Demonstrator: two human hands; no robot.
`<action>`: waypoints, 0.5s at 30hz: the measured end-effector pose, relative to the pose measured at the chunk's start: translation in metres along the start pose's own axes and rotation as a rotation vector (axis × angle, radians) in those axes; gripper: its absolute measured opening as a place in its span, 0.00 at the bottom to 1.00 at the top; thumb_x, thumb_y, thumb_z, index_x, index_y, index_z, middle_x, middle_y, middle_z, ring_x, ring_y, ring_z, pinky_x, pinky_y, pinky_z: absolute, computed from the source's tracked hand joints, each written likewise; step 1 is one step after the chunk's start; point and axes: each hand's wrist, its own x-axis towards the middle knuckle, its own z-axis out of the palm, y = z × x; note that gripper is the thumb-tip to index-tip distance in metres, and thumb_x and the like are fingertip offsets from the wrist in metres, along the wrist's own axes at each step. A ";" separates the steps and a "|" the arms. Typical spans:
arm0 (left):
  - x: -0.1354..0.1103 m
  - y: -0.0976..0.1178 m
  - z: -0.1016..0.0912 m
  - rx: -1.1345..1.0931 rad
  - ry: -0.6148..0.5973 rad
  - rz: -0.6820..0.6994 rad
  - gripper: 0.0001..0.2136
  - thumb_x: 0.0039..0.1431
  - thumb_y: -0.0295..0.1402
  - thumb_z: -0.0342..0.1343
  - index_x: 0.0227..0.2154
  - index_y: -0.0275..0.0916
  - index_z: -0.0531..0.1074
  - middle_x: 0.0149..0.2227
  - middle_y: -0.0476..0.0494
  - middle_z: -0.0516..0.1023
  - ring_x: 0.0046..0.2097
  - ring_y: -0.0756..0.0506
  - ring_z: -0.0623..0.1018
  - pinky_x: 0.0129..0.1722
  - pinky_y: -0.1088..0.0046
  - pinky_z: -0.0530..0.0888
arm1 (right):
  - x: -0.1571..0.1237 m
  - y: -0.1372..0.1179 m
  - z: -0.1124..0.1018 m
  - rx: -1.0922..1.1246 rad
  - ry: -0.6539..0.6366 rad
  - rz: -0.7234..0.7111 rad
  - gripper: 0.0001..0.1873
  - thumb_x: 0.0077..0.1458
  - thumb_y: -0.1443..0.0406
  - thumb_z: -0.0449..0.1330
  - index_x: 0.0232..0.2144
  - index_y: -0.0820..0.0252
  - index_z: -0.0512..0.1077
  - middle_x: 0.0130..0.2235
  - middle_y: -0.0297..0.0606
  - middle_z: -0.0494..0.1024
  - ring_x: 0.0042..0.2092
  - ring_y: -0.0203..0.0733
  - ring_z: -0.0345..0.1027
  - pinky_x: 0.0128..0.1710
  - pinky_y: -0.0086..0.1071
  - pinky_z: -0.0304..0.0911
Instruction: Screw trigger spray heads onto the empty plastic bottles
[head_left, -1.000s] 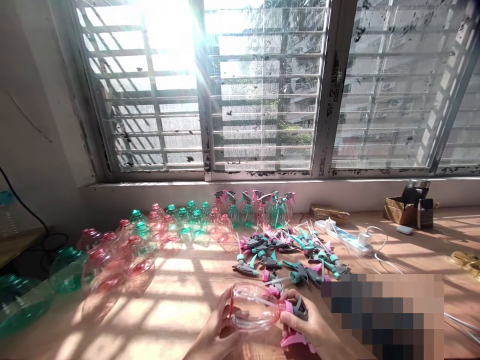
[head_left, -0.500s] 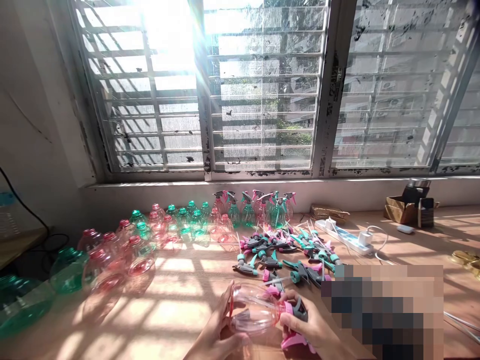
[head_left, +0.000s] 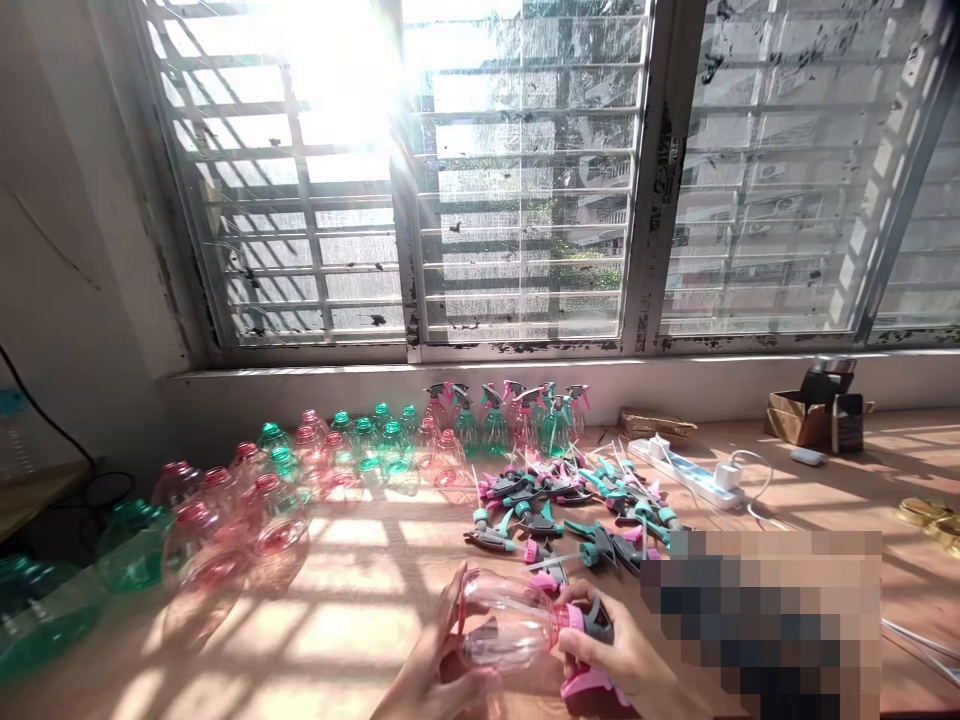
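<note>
Near the front edge of the table, a clear pink bottle (head_left: 506,622) lies sideways between my two hands, its neck towards the right. My left hand (head_left: 433,655) is closed around the base end. At the neck, my right hand (head_left: 619,645) grips a grey and pink trigger spray head (head_left: 598,620), with its pink collar against the bottle's mouth. A thin pale tube shows inside the bottle. Just beyond my hands lies a heap of loose spray heads (head_left: 536,515) in grey, pink and teal. How far the collar is screwed on I cannot tell.
Open pink bottles (head_left: 268,515) and green bottles (head_left: 135,550) stand on the left. Several bottles with spray heads (head_left: 495,425) stand by the wall. A power strip (head_left: 686,472), a cardboard box (head_left: 796,415) and a pixelated patch are on the right.
Both hands hold the same bottle and spray head in nearly the same place. The bottle looks slightly turned, and the view has shifted a little.
</note>
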 end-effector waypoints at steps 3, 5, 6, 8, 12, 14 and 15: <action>0.001 -0.005 -0.002 0.018 0.003 0.039 0.48 0.58 0.45 0.66 0.71 0.59 0.38 0.61 0.37 0.68 0.63 0.30 0.69 0.57 0.55 0.71 | 0.001 -0.001 0.000 0.004 -0.008 0.005 0.27 0.48 0.50 0.74 0.39 0.60 0.69 0.26 0.33 0.79 0.25 0.40 0.77 0.28 0.32 0.73; 0.001 -0.005 -0.003 0.014 -0.001 0.036 0.49 0.59 0.45 0.66 0.71 0.59 0.36 0.60 0.37 0.69 0.63 0.30 0.69 0.56 0.56 0.72 | 0.001 0.001 -0.001 -0.003 -0.006 0.006 0.27 0.49 0.50 0.74 0.40 0.60 0.68 0.26 0.33 0.79 0.25 0.40 0.77 0.28 0.31 0.72; 0.000 -0.004 -0.003 0.008 -0.001 0.026 0.49 0.58 0.44 0.67 0.71 0.59 0.37 0.61 0.38 0.69 0.64 0.31 0.68 0.57 0.57 0.71 | 0.000 0.003 -0.002 -0.012 -0.001 0.006 0.27 0.49 0.50 0.74 0.40 0.60 0.68 0.26 0.32 0.79 0.25 0.40 0.77 0.27 0.31 0.72; -0.001 -0.001 -0.004 -0.005 -0.001 0.006 0.47 0.58 0.44 0.67 0.71 0.58 0.40 0.64 0.38 0.67 0.65 0.31 0.66 0.60 0.57 0.69 | 0.000 0.006 -0.004 -0.030 0.008 0.004 0.28 0.48 0.50 0.74 0.41 0.60 0.69 0.27 0.32 0.79 0.26 0.39 0.77 0.27 0.30 0.70; -0.003 0.002 -0.005 -0.025 -0.012 -0.008 0.43 0.58 0.45 0.66 0.71 0.54 0.48 0.66 0.37 0.65 0.68 0.31 0.63 0.64 0.55 0.64 | -0.001 0.010 -0.006 -0.054 -0.001 -0.006 0.28 0.49 0.52 0.74 0.43 0.61 0.69 0.28 0.33 0.79 0.26 0.39 0.77 0.26 0.29 0.68; -0.002 0.000 -0.005 -0.019 -0.002 0.003 0.44 0.58 0.43 0.67 0.71 0.57 0.47 0.69 0.40 0.61 0.70 0.30 0.60 0.65 0.55 0.64 | 0.000 0.009 -0.006 -0.040 0.001 -0.002 0.27 0.50 0.52 0.74 0.42 0.61 0.68 0.28 0.33 0.79 0.26 0.39 0.77 0.26 0.30 0.69; -0.001 -0.001 -0.004 -0.012 0.006 0.019 0.45 0.58 0.42 0.68 0.71 0.58 0.46 0.70 0.42 0.58 0.71 0.30 0.58 0.65 0.55 0.64 | 0.000 0.008 -0.006 -0.025 0.001 0.002 0.27 0.50 0.52 0.74 0.42 0.60 0.68 0.28 0.34 0.79 0.26 0.39 0.77 0.27 0.30 0.69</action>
